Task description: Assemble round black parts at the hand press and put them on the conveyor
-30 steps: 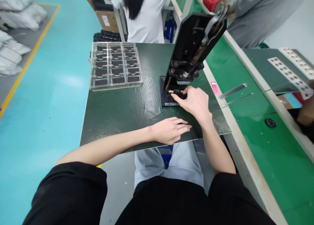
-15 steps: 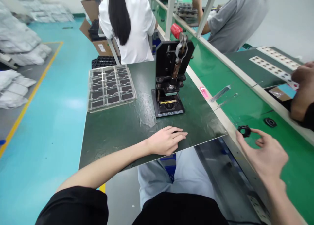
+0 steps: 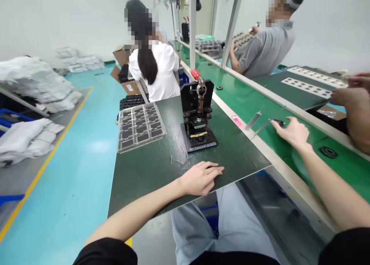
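My left hand lies flat on the dark green mat near its front edge, holding nothing. Behind it stands a black hand press with a yellow strip on its base. My right hand reaches over the green bench top, fingers extended. A small black ring-shaped part sits at its fingertips, partly hidden, and I cannot tell if it is gripped. A clear plastic tray of dark pieces lies left of the press.
Thin metal strips and a pink item lie beyond the mat's right edge. A co-worker's hands are at the far right, beside a dark mat with perforated sheets. Other workers stand ahead.
My view has tilted up and away from the press. My right hand has left the press and moved out over the green bench with the black part. My left hand stays on the mat.
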